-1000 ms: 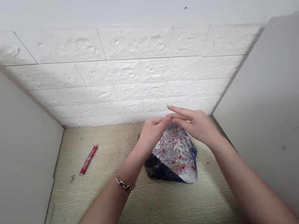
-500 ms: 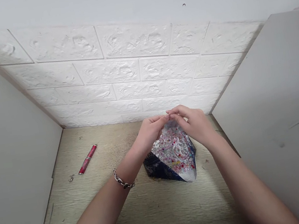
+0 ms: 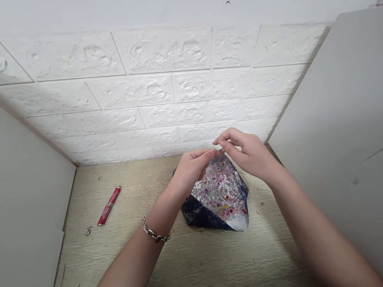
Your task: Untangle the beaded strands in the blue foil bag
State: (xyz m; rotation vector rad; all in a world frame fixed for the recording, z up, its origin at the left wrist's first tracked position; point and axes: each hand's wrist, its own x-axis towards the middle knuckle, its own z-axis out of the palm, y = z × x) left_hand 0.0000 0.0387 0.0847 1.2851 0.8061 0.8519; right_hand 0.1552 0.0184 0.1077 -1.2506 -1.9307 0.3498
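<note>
My left hand (image 3: 197,166) is closed, with thumb and forefinger pinched together above the back of the bead container. My right hand (image 3: 245,152) meets it fingertip to fingertip, also in a pinch. Whatever lies between the fingers is too small to make out; a tiny dark spot shows at the tips. Below both hands sits a dark blue, folded-looking container (image 3: 203,214) with a pale lining. It holds many small beads (image 3: 220,187) in pink, white, clear and red, with a small yellow piece among them. My left forearm hides part of its left side.
On the pale wooden tabletop (image 3: 205,277), a red pen-like stick (image 3: 110,206) lies at the left. Small metal bits (image 3: 88,230) rest near it. White panels (image 3: 349,128) stand on both sides, and a white brick-patterned wall (image 3: 154,91) closes the back.
My right hand has risen slightly, its thumb and fingertips shifting a little away from my left fingertips. My left hand keeps its pinch. The whole view has shifted slightly.
</note>
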